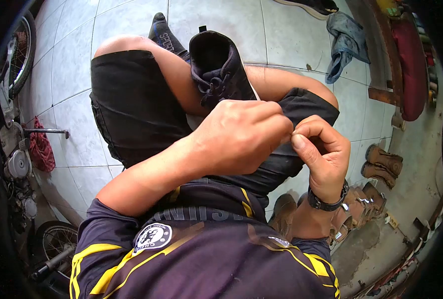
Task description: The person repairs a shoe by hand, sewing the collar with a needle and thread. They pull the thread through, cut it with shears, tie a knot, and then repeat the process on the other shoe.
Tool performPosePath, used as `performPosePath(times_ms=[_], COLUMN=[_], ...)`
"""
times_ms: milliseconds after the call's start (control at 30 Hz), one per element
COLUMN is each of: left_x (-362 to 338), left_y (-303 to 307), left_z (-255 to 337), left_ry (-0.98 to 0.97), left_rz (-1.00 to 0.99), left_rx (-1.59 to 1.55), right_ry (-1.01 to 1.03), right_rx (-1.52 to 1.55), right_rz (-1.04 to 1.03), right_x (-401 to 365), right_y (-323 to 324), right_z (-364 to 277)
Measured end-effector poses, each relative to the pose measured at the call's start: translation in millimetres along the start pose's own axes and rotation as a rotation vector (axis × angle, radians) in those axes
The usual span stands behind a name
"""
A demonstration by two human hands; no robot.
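Note:
My left hand [249, 134] is closed, back of the hand up, with its fingertips meeting those of my right hand. My right hand [326, 149], with a black watch [328, 200] on its wrist, pinches thumb against forefinger. Whatever lies between the fingertips is too small or hidden to make out. Just beyond the hands, a black lace-up shoe [216, 65] rests across my crossed legs, its opening facing up and away from me. My left hand hides the shoe's near end.
A dark grey sock [169, 40] is on a foot beyond the shoe. Blue denim cloth [346, 42] lies on the tiled floor [131, 20]. Brown boots [382, 163] and other footwear stand at right, near a wooden bench [388, 96]. A motorbike [18, 162] is at left.

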State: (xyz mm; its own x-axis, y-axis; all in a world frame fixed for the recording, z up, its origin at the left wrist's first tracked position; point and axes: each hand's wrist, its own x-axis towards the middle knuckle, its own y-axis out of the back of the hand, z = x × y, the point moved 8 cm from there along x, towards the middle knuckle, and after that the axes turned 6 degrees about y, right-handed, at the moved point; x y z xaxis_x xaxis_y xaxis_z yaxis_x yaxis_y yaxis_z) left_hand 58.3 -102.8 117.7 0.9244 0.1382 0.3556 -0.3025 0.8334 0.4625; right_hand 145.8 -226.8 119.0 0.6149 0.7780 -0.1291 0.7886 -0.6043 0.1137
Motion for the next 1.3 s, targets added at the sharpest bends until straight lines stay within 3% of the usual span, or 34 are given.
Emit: performPosePath(times_ms=[33,133,167,233,567,667,733,867,933,1033,1233,1300], left_x=[-1.1,-14.8,-17.2,-21.8,-22.5,-23.0,-19.0,-19.0,-22.1,-27.6,-23.9,-22.7], left_y=[0.2,-18.1,-22.0,-24.6,-18.4,-13.0,2.1,5.7,-6.1,-16.9,-14.2,-9.9], left_z=[2.6,-28.8,-28.2,-31.4,-29.7,-28.0,-20.4,-19.3,-25.1,-26.0,-19.0,-15.3], left_ry=[-0.005,0.6,0.676,0.74,0.644,0.647,0.549,0.645,0.834,0.984,0.888,0.819], left_rz=[-0.002,0.027,0.045,0.078,0.134,0.201,0.232,0.248,0.108,0.064,0.042,0.087], left_rx=[-0.001,-0.991,-1.178,-1.252,-1.257,-1.145,-0.775,-0.837,-1.134,-1.405,-1.327,-1.262], right_ry=[0.09,0.192,0.189,0.284,0.316,0.408,0.422,0.521,0.69,0.888,1.103,1.003], right_rx=[-0.072,-0.129,-0.136,-0.209,-0.283,-0.389,-0.48,-0.638,-0.765,-0.774,-0.709,-0.697], right_rz=[0.024,0.152,0.162,0.148,0.236,0.154,0.136,0.14,0.159,0.11,-0.096,-0.035], right_x=[1.7,5.0,6.0,7.4,8.8,7.7,6.9,3.2,-1.4,-4.6,-5.7,-1.7], right_y=[0.7,-3.2,-4.0,-6.9,-5.5,-7.9,-9.9,-15.7,-21.5,-25.1,-27.4,-26.4], right_z=[-7.7,-15.4,-14.6,-20.7,-34.3,-40.9,-48.3,-55.8,-63.2,-68.3,-73.1,-72.7])
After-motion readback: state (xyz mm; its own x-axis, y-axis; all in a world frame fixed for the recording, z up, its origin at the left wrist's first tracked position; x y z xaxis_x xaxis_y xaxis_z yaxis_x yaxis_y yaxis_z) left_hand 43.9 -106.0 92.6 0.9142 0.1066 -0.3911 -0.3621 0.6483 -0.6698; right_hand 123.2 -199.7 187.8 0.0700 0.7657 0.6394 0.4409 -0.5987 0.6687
